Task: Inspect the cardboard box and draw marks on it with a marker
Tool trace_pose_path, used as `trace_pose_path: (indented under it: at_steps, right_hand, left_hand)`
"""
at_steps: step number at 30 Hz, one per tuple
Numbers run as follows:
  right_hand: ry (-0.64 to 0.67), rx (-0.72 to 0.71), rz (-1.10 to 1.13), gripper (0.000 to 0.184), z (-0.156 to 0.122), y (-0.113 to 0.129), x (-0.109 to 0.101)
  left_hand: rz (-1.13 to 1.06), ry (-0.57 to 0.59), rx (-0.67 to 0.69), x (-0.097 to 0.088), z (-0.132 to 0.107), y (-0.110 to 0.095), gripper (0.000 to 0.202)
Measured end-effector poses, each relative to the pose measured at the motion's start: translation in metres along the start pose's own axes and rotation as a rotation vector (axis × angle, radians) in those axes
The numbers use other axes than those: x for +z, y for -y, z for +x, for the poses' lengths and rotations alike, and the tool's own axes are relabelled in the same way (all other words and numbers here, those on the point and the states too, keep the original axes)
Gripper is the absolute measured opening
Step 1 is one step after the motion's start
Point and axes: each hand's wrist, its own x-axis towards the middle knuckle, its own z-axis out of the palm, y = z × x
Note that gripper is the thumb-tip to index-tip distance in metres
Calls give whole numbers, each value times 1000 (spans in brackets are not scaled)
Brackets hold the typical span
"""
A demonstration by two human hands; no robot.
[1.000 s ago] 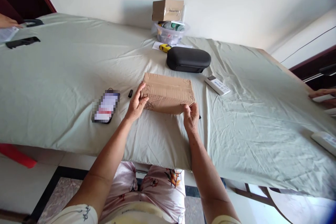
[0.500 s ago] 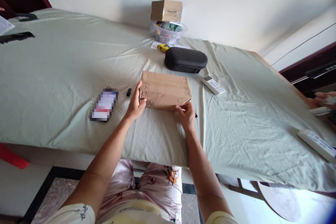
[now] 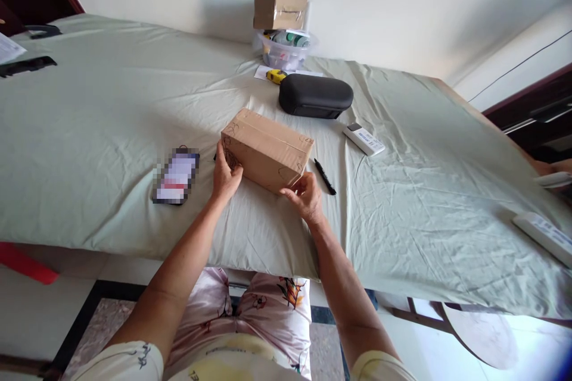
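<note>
A brown cardboard box [image 3: 268,149] with dark pen scribbles on its corners is turned at an angle over the green cloth. My left hand [image 3: 226,174] grips its left end, thumb on the near face. At the lower right corner, my right hand [image 3: 304,195] holds the box between thumb and bent fingers. Just right of that hand lies a black pen [image 3: 325,177]. A phone [image 3: 176,177] with a blurred screen rests to the left of my left hand. Whether the box's underside touches the cloth is hard to tell.
Behind the box sit a black zip case [image 3: 315,95], a yellow tape measure [image 3: 276,76] and a clear tub [image 3: 286,53] beneath another carton [image 3: 280,10]. White devices [image 3: 364,139] lie to the right. Another person's hand [image 3: 556,169] shows at the right edge.
The box has turned clockwise and shifted left, its right end now closer to me. Both hands moved with it, uncovering the pen, while the small black piece by my left hand became mostly hidden.
</note>
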Motion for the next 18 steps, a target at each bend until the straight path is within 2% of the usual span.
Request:
trace_pose_path:
  at_steps: [4, 7, 12, 18]
  right_hand:
    - [-177, -221, 4, 84, 2, -2, -7]
    - [-164, -296, -19, 80, 6, 0, -7]
    - [-187, -241, 3, 57, 7, 11, 3]
    - [-301, -209, -13, 55, -2, 20, 2]
  left_hand:
    - [44, -97, -20, 1, -3, -10, 102]
    - [71, -113, 0, 1, -5, -17, 103]
    - [57, -126, 55, -1, -6, -24, 84]
    - [80, -251, 37, -4, -8, -38, 61]
